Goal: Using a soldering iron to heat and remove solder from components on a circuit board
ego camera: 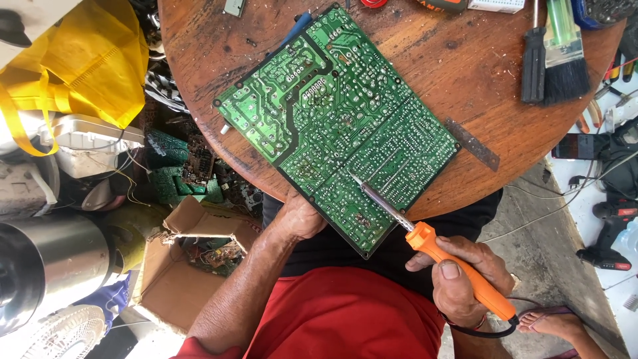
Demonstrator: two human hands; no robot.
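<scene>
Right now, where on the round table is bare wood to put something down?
Bare wood lies right of the circuit board, between it, the metal strip and the brush. A smaller patch lies at the table's upper left. The far edge is crowded with tools; the near edge holds the left hand and the soldering iron.

I see a large green circuit board [339,119], solder side up, lying askew on the round wooden table, its near corner overhanging the edge. An orange-handled soldering iron [435,249] slants over it, metal tip touching the board's near half.
</scene>
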